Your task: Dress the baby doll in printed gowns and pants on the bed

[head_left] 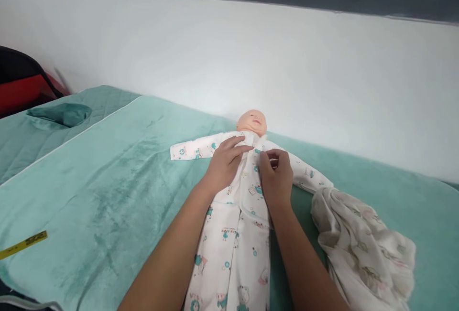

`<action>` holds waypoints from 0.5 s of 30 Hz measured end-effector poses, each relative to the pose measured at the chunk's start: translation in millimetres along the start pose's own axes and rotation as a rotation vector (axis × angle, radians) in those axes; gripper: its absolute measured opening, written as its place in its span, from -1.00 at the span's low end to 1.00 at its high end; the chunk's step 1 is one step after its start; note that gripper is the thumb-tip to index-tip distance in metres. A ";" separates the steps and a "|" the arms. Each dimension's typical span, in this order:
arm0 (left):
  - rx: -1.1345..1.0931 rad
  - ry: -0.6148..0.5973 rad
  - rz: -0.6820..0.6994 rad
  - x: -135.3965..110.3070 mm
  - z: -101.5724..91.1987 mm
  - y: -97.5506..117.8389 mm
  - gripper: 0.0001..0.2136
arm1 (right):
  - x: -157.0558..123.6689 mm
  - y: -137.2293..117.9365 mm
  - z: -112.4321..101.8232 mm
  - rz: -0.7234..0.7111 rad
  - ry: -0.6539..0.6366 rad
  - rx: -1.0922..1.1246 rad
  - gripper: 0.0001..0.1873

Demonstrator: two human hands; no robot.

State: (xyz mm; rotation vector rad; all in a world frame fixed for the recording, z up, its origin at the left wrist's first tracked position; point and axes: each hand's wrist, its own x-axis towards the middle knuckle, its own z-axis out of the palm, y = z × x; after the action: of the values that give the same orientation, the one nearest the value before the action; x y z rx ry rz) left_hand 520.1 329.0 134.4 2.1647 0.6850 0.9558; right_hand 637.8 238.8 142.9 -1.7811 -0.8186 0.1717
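A baby doll (252, 121) lies face up, its bald head near the wall. It wears a white baby jacket (251, 190) with teal and pink animal prints, sleeves spread to both sides. Matching trousers (229, 258) cover the legs. My left hand (229, 158) rests on the jacket's chest, fingers stretched out. On the other side of the front, my right hand (277, 172) has its thumb and fingers pinched together at the jacket; the cloth between the fingertips is mostly hidden.
A crumpled cream floral cloth (362, 249) lies at the right, against the sleeve end. The green bedcover (107, 182) meets a white wall (215, 53). At the left are a yellow tape strip (25, 244), a folded teal cloth piece (62, 114) and a black-and-red item (23, 81).
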 end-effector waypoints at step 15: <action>0.010 -0.055 -0.020 1.9 -1.1 1.2 -0.64 | 5.6 -10.4 -0.3 -0.262 -0.210 -0.282 -0.90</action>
State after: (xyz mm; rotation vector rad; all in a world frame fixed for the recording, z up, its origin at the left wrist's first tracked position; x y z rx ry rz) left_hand 520.6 330.0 136.8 2.1807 0.6847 0.8806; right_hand 637.5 243.5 153.8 -1.9167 -1.2701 0.0729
